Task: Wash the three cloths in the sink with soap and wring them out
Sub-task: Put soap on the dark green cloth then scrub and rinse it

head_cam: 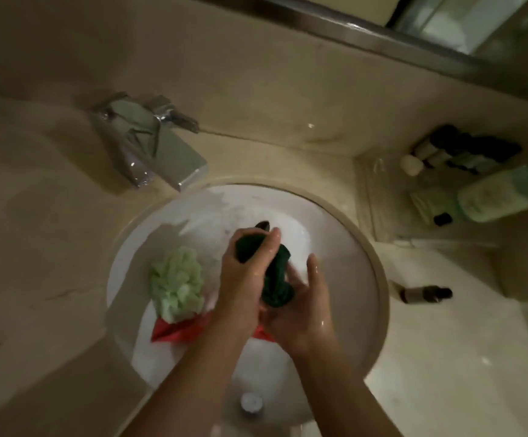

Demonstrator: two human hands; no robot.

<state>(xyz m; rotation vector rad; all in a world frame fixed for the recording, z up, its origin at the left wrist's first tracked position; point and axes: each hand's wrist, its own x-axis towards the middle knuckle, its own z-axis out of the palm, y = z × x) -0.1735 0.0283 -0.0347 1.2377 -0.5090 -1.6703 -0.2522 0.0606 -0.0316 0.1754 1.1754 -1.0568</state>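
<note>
Your left hand and right hand are gripping the dark green cloth over the sink; the light green cloth is lying on the red cloth.

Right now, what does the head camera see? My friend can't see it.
Two hands hold a dark green cloth over a round white sink. A light green cloth and a red cloth lie in it.
</note>
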